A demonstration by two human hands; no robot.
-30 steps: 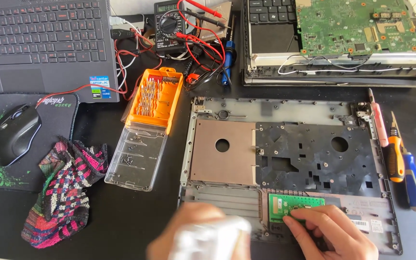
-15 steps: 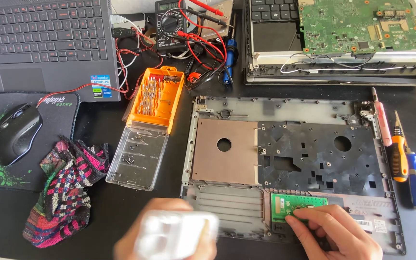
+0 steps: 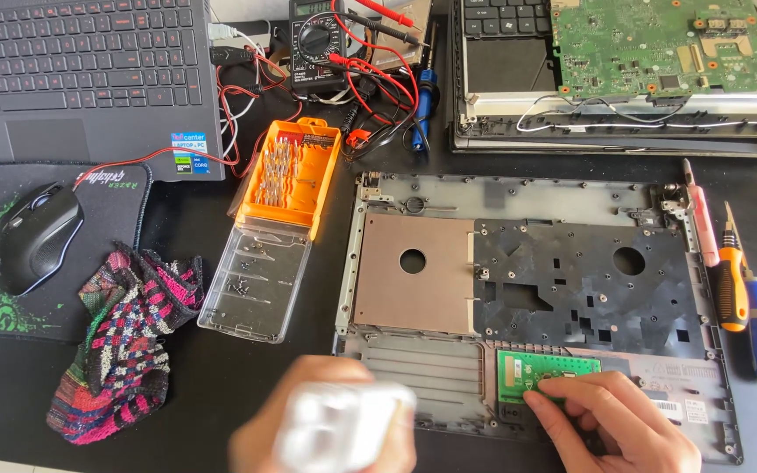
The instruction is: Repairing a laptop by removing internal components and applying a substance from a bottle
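Black counter [image 3: 378, 166] fills the whole view, matte surface. Bright light from upper right, washing out the top right corner. A pale strip shows at the lower left edge. No walls or windows visible.

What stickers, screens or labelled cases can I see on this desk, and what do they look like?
Stickers: small blue-and-white squares on the dark laptop's corner, upper left.
Multimeter screen: grey strip, top centre.
Bit case: orange tray with clear lid, centre left.
White label: small rectangle on the grey laptop shell, beside the right hand.
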